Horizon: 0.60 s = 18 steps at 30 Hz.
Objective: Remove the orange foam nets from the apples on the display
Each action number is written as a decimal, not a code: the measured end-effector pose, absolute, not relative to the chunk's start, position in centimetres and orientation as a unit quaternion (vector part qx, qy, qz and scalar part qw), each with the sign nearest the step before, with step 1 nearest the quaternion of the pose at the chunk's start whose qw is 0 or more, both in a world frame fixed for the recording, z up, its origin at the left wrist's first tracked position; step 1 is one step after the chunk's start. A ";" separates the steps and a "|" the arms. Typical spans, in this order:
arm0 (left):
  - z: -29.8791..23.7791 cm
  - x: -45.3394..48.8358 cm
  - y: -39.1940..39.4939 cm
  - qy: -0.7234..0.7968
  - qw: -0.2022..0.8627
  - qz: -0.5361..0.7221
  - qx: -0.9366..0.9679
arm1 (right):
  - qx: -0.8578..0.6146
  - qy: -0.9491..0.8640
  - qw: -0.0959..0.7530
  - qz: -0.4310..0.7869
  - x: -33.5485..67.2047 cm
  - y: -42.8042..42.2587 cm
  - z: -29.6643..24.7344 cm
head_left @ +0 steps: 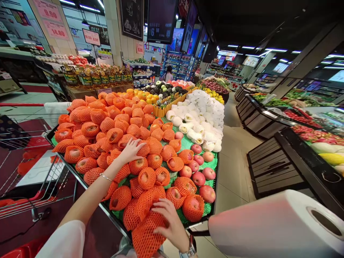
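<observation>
A produce stand point(215, 168) is piled with apples in orange foam nets point(107, 125). My left hand point(131, 150) reaches out over the middle of the pile, its fingers spread and resting on a netted apple point(143, 148). My right hand point(169, 222) is near the front edge of the stand, with its fingers curled over a bunch of orange nets point(146, 233). A bracelet is on my left wrist and a watch on my right. Bare red apples point(199, 177) lie on green matting at the right of the pile.
A shopping cart point(27, 168) stands to my left. A big roll of white plastic bags point(276, 225) sits at the lower right. White-netted fruit point(204, 114) lies behind the apples. Dark produce bins point(268, 165) line the aisle on the right. A person stands far back.
</observation>
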State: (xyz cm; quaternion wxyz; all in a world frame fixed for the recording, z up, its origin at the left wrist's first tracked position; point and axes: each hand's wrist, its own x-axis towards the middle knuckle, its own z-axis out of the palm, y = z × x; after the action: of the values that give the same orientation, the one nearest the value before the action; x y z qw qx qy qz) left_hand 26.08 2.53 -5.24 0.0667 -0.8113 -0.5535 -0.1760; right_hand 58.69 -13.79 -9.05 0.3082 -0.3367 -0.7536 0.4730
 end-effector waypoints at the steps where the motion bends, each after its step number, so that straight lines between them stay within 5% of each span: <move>1: -5.4 26.2 2.4 -0.552 0.060 -0.172 -0.813 | -0.318 -0.778 0.267 0.471 58.9 -14.1 -9.1; 5: -6.0 26.5 1.5 -0.561 0.049 -0.182 -0.806 | -0.294 -0.812 0.201 0.461 59.3 -14.6 -9.9; 11: -6.7 26.5 -0.2 -0.586 0.061 -0.238 -0.773 | -0.313 -0.794 0.245 0.460 58.9 -14.6 -11.2; 18: -6.6 28.1 -4.3 -0.577 0.042 -0.410 -0.705 | -0.478 -0.512 0.485 0.523 57.9 -13.1 -12.2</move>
State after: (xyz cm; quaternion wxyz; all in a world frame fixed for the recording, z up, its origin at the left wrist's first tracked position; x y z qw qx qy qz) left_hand 28.14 -4.30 -6.55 0.0420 -0.7053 -0.5772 -0.4095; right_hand 57.89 -13.14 -12.19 0.4853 -0.4777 -0.5121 0.5235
